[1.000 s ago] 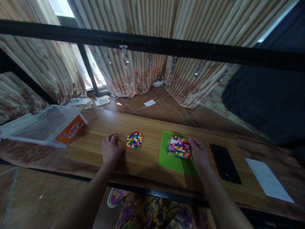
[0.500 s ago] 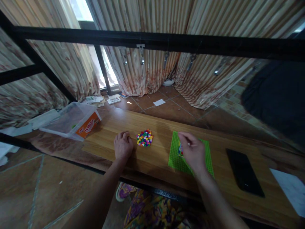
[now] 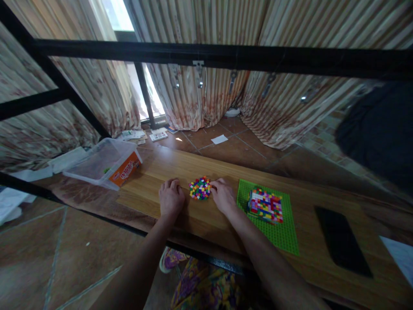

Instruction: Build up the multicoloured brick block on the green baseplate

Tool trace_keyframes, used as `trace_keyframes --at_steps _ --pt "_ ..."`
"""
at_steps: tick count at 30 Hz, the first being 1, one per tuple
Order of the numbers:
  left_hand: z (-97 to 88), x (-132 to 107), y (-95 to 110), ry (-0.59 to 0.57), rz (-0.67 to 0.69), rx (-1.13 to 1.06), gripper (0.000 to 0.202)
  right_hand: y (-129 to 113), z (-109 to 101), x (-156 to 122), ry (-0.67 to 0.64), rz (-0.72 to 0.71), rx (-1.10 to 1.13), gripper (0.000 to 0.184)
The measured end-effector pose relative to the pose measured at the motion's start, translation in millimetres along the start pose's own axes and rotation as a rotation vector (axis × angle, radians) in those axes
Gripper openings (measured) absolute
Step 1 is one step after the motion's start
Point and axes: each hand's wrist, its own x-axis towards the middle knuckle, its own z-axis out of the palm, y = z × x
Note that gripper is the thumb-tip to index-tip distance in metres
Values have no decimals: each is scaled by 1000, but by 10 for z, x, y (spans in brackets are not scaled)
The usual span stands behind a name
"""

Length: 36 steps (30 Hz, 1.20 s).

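A small pile of many-coloured bricks (image 3: 200, 188) lies on the wooden tabletop (image 3: 180, 168). My left hand (image 3: 171, 198) rests on the wood just left of the pile, fingers curled into a loose fist. My right hand (image 3: 223, 196) sits at the pile's right edge with its fingertips touching the bricks; whether it grips one is hidden. Further right a green baseplate (image 3: 284, 234) carries a low multicoloured brick block (image 3: 265, 206), with neither hand on it.
A clear plastic bin (image 3: 103, 161) with an orange label lies at the table's left end. A black phone (image 3: 342, 239) and a white sheet (image 3: 402, 256) lie to the right. A black metal bar (image 3: 206, 56) crosses overhead. Curtains and papers are behind.
My right hand left the brick block on the green baseplate and moved left to the loose brick pile. My left hand stayed put. The view shifted left.
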Motion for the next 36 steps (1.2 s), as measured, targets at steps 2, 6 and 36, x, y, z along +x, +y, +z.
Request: trace_keyframes --at_steps 2,6,36 --pt "5 -3 -3 7 4 0 28 5 7 1 -16 -2 -15 18" --pt "6 -3 -9 16 14 2 28 -35 -75 -99 0 6 1 18" --pt "26 32 -44 57 49 18 29 1111 -1533 -947 375 545 190 30"
